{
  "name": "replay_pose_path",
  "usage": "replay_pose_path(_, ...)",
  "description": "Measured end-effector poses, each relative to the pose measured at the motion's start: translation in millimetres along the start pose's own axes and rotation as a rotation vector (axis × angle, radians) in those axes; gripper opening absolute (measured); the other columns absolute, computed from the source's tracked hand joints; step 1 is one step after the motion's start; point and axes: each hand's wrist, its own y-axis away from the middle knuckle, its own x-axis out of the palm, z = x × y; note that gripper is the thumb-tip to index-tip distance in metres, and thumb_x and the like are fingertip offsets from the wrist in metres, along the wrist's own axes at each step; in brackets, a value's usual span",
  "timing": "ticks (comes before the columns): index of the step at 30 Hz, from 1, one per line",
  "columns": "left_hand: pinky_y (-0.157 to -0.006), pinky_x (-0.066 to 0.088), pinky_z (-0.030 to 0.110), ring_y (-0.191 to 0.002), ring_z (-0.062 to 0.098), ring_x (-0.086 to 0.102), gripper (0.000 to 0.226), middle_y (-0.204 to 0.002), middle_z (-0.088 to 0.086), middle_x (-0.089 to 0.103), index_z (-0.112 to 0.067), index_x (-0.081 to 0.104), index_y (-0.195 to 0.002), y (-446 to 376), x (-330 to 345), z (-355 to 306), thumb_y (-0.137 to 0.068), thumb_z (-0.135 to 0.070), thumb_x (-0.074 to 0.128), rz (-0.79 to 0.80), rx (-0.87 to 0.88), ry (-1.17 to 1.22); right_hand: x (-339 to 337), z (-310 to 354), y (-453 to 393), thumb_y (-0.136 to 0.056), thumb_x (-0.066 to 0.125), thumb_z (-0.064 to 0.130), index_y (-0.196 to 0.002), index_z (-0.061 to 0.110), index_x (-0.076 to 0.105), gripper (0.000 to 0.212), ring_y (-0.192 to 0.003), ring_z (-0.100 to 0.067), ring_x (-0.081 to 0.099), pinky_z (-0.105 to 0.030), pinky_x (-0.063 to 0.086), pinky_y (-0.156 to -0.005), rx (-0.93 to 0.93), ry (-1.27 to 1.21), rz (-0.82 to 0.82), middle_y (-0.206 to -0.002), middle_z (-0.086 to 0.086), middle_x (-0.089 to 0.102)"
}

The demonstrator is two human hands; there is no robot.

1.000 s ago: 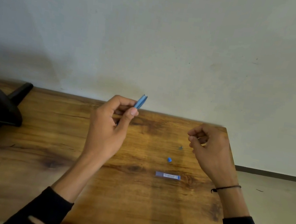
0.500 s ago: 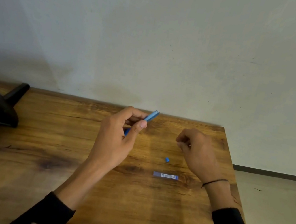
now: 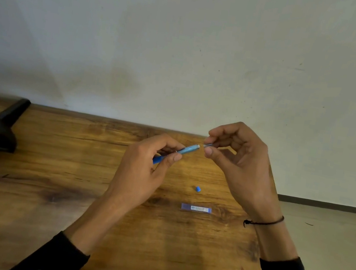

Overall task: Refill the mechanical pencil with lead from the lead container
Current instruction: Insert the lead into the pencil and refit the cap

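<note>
Above the grained wooden bench [image 3: 75, 165], left hand [image 3: 141, 171] grips the slim blue mechanical pencil [image 3: 184, 150]; right hand [image 3: 241, 165] fingers pinch a small part (unclear) at its white end.

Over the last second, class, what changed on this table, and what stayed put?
The right hand rose to the pencil's open end, pinching something small. The left hand tilted the pencil toward it. The blue cap and lead container stayed put.
</note>
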Motion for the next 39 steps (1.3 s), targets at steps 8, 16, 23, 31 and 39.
replay_pose_path(8,-0.089,0.06,0.021,-0.103,0.001,0.073,0.017,-0.105,-0.018,0.077,-0.026,0.076,-0.117,1.1,1.0,-1.4,-0.101,-0.022,0.073,0.027,0.006,-0.052,-0.4,1.6,0.8,-0.088,0.081,-0.003,-0.11,0.012,0.07,0.029,-0.095,-0.019,0.075,-0.032,0.065,-0.083,-0.008,0.031,0.039,-0.097,-0.002,0.077)
replay_pose_path(16,-0.086,0.061,0.026,-0.1,0.002,0.073,0.014,-0.103,-0.017,0.077,-0.024,0.077,-0.114,2.2,3.1,-0.7,-0.1,-0.023,0.074,0.026,0.025,-0.106,-1.6,-0.8,1.2,-0.088,0.081,-0.002,-0.109,0.01,0.07,0.027,-0.095,-0.022,0.075,-0.038,0.066,-0.084,0.006,0.082,0.072,-0.095,-0.002,0.078)
replay_pose_path(23,-0.08,0.059,0.041,-0.097,0.009,0.07,0.009,-0.101,-0.015,0.074,-0.021,0.076,-0.111,5.7,3.9,-1.5,-0.102,-0.022,0.073,0.034,0.094,-0.199,-0.5,-7.6,0.8,-0.086,0.084,0.002,-0.102,0.007,0.07,0.022,-0.072,-0.021,0.075,-0.024,0.063,-0.068,0.055,0.098,0.049,-0.081,-0.009,0.077)
replay_pose_path(31,-0.083,0.059,0.027,-0.097,0.006,0.073,0.01,-0.101,-0.017,0.077,-0.024,0.077,-0.111,2.1,-1.3,2.4,-0.102,-0.023,0.074,-0.01,0.053,-0.106,2.7,-20.5,-3.0,-0.085,0.086,0.007,-0.1,0.016,0.071,0.024,-0.066,-0.015,0.076,-0.023,0.062,-0.064,0.094,0.134,0.099,-0.08,-0.006,0.078)
replay_pose_path(39,-0.083,0.052,0.009,-0.099,-0.002,0.072,0.013,-0.102,-0.019,0.078,-0.024,0.078,-0.112,-1.0,-5.5,4.8,-0.1,-0.024,0.075,-0.024,-0.019,-0.089,10.2,-69.4,9.0,-0.084,0.086,0.017,-0.091,0.02,0.067,0.02,-0.081,-0.011,0.068,-0.037,0.058,-0.075,0.241,0.809,0.343,-0.085,0.006,0.069)
